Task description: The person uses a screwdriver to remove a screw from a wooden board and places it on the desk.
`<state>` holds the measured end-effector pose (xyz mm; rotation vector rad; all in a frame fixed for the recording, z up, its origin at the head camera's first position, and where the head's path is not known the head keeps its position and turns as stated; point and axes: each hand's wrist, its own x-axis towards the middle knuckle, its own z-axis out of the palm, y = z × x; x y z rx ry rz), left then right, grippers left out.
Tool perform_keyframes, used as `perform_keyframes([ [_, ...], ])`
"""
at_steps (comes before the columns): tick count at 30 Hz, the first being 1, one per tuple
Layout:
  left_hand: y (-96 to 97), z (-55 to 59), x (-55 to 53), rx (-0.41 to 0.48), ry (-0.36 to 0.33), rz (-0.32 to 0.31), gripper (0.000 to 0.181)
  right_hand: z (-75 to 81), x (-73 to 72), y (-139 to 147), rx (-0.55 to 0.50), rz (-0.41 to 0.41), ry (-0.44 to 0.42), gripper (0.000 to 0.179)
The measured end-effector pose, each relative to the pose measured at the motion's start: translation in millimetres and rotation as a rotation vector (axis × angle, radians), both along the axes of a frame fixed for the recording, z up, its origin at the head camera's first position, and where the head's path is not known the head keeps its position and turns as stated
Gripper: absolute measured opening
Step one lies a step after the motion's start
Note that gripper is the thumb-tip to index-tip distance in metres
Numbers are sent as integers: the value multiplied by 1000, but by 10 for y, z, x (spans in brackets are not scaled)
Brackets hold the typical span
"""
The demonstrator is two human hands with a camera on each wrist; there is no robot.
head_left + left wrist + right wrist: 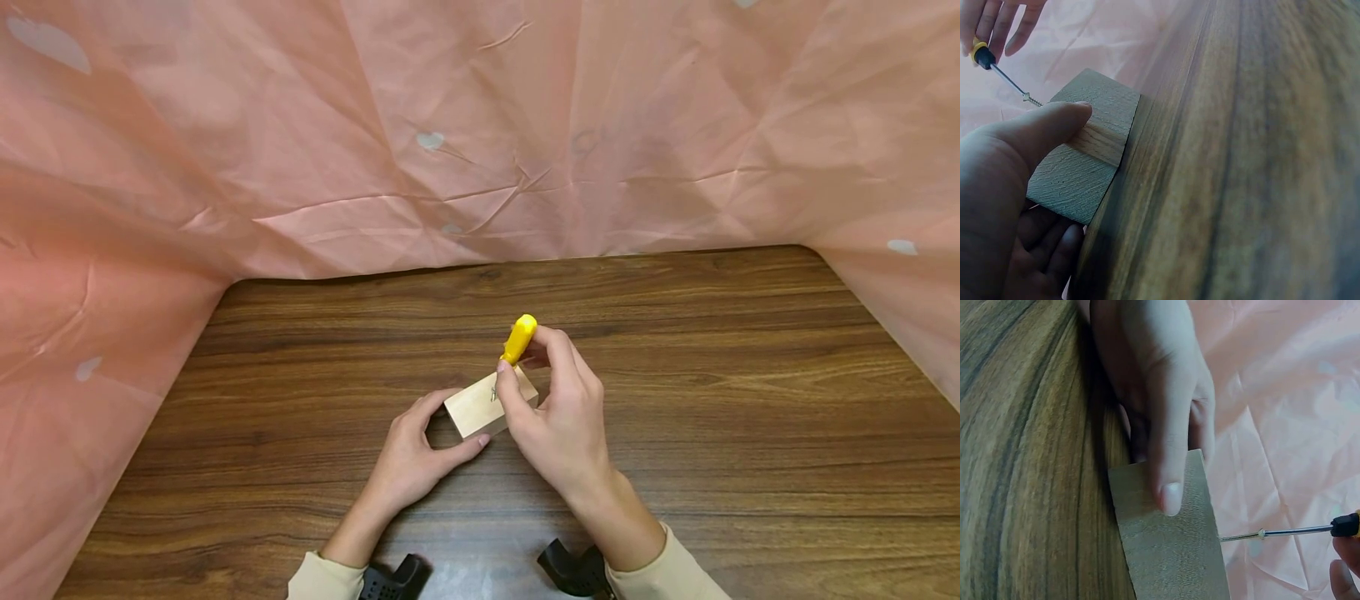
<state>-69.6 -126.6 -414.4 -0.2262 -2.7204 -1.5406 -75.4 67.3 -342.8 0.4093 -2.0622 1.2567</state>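
A pale wooden block (pixel 471 408) lies on the table, held by my left hand (pixel 408 454) with the thumb along its near side and the fingers at its far side. From the block's upper face a screw (pixel 1241 537) stands up, much of its thread exposed. My right hand (pixel 562 429) pinches the yellow handle of a screwdriver (pixel 520 338) between thumb and fingers. In the right wrist view, the screwdriver's metal shaft (pixel 1300 531) lines up with the screw, its tip right at the screw head. The left thumb overlaps the screw's base in the left wrist view.
The dark wood-grain table (pixel 712 375) spreads around both hands. Pink cloth (pixel 480 125) with pale hearts hangs along the back and both sides. Black wrist mounts (pixel 393 579) and light sleeves (pixel 671 571) show near the front edge of the head view.
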Motion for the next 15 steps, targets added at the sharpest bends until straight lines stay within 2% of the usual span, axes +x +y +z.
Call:
perform_keyframes([
  [8, 5, -3, 1, -4, 10, -7, 57, -2, 3, 4, 36, -24, 52, 35],
  [15, -1, -3, 0, 3, 9, -8, 57, 15, 10, 2, 10, -7, 27, 43],
])
